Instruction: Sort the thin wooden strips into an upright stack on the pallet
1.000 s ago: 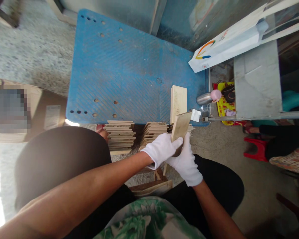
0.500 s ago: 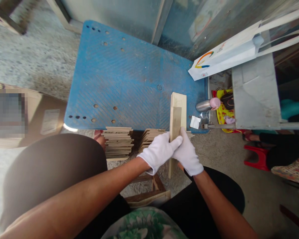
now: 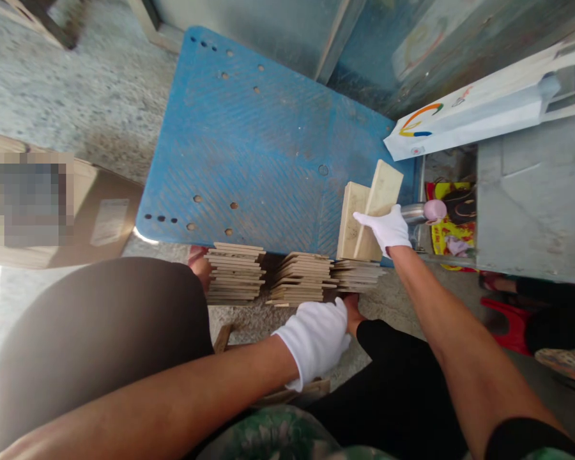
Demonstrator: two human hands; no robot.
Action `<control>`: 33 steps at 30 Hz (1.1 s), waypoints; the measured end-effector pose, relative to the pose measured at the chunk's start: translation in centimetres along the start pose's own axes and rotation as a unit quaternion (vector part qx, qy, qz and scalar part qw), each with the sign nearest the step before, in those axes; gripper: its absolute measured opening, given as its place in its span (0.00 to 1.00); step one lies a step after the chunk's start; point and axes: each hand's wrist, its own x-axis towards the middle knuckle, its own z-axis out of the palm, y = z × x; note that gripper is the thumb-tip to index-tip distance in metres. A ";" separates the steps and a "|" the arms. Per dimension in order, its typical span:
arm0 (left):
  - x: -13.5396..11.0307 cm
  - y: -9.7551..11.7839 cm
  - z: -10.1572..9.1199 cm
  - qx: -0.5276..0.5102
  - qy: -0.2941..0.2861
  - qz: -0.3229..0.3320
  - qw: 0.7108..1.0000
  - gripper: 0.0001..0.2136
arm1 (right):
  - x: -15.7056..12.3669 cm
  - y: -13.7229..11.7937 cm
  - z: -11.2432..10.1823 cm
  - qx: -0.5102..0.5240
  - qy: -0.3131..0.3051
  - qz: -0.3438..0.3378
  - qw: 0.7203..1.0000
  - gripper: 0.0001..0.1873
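Observation:
In the head view, my right hand [image 3: 388,231] wears a white glove and grips a pale wooden slat [image 3: 384,183] by its lower right side. The slat leans at an angle over another wooden slat [image 3: 352,217] lying on the right part of the blue plastic table [image 3: 268,147]. Closer to my body, my gloved left hand [image 3: 316,338] is curled closed above my lap. Its fingertips face down and away, so whatever may be in them is hidden. Just beyond it are a middle stack of slats [image 3: 301,276] and a right stack [image 3: 358,275].
A left stack of slats [image 3: 236,271] stands at the table's near edge. At the right are a metal flask with a pink lid [image 3: 434,211], a white paper bag [image 3: 469,115] and a grey metal surface [image 3: 527,191]. A cardboard box [image 3: 110,191] sits at the left.
My hands, together on a slat before, are now apart. The right has moved right and forward with a slat; the left has drawn back toward my body. The view has shifted slightly.

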 end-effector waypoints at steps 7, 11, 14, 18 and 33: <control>-1.1 -1.6 4.3 0.095 -0.017 -0.033 0.995 0.18 | 3.0 -0.4 3.2 -0.057 -0.016 0.062 0.996 0.77; -1.3 -1.5 5.1 0.109 0.002 -0.033 0.993 0.18 | 2.9 -0.3 4.6 -0.087 -0.035 0.091 0.991 0.76; -1.4 -1.2 4.9 0.128 0.003 -0.040 0.991 0.18 | 2.6 -0.1 5.2 -0.105 -0.046 0.101 0.988 0.76; -1.5 -1.2 4.6 0.148 -0.019 -0.038 0.988 0.20 | 2.3 0.5 5.7 -0.103 -0.052 0.100 0.988 0.76; -1.3 -1.0 3.3 0.067 -0.051 -0.040 0.996 0.18 | 0.6 0.6 5.7 -0.119 -0.039 0.087 0.988 0.66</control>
